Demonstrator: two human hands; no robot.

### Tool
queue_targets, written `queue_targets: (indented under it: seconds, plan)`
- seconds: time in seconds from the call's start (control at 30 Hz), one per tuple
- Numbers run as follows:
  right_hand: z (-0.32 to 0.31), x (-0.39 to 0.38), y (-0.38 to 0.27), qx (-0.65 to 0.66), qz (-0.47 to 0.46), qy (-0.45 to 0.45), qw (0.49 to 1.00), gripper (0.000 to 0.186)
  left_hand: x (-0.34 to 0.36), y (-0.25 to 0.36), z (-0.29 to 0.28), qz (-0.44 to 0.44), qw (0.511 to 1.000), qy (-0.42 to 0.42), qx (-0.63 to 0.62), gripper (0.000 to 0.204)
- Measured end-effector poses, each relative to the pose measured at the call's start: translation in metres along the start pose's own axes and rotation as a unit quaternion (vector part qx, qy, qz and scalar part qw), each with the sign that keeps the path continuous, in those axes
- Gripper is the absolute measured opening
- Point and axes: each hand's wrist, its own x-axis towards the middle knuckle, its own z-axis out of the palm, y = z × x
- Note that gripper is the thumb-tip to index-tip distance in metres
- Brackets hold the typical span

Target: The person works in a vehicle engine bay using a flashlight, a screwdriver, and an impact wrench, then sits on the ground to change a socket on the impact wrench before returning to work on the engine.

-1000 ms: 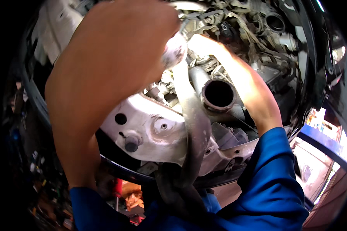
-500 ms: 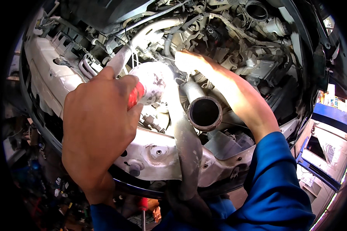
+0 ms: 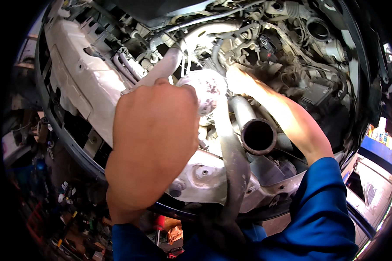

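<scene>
My left hand (image 3: 154, 139) is closed round a whitish, dark-smudged, rounded thing (image 3: 209, 89), whose far end shows past my fingers. It looks like a can or bottle, but its kind is unclear. Strong light washes out the area beside it. My right hand (image 3: 240, 82) reaches deep into the engine bay (image 3: 270, 56), fingers curled down among hoses and metal parts. What they grip is hidden by glare and by the hand itself. Between my arms lie a wide metal pipe (image 3: 258, 135) with an open dark mouth and a long grey hose (image 3: 234, 174).
A pale front crossmember (image 3: 200, 174) runs across the near side of the bay. Left lies a long light-coloured body panel (image 3: 87, 65). A round open duct (image 3: 319, 29) stands far right. Below left are scattered tools and parts (image 3: 69, 217); a red-handled tool (image 3: 160, 222) shows near my body.
The whole view has shifted, so the engine bay appears farther right. My left hand still holds the whitish thing, whose red part is now hidden. My right hand stays among the hoses.
</scene>
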Motion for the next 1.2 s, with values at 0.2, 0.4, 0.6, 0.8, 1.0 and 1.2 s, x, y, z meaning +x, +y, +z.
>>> queue_targets:
  seconds: [0.2, 0.4, 0.6, 0.8, 1.0, 1.2]
  plan:
    - [-0.050, -0.012, -0.023, 0.043, 0.199, 0.026, 0.979, 0.009, 0.011, -0.008, 0.004, 0.003, 0.998, -0.017, -0.058, 0.025]
    - [-0.112, 0.002, -0.022, 0.326, 0.331, -0.076, 0.882, 0.014, 0.016, -0.026, -0.005, -0.025, 0.992, 0.001, -0.125, 0.027]
    - [-0.073, 0.037, -0.007, 0.193, 0.347, -0.062, 0.916, 0.012, 0.013, -0.030, -0.019, -0.050, 0.992, -0.007, -0.115, 0.028]
    - [-0.027, 0.042, -0.006, 0.427, 0.274, 0.122, 0.853, 0.021, 0.001, -0.014, -0.038, -0.069, 0.979, 0.039, -0.187, 0.033]
    - [-0.099, 0.044, -0.036, 0.094, 0.342, -0.170, 0.919, 0.022, 0.014, -0.047, -0.068, 0.190, 0.971, 0.088, 0.115, 0.040]
    - [-0.090, 0.052, -0.054, -0.018, 0.280, -0.119, 0.952, 0.020, 0.023, -0.077, -0.027, 0.039, 0.964, 0.235, -0.120, 0.036]
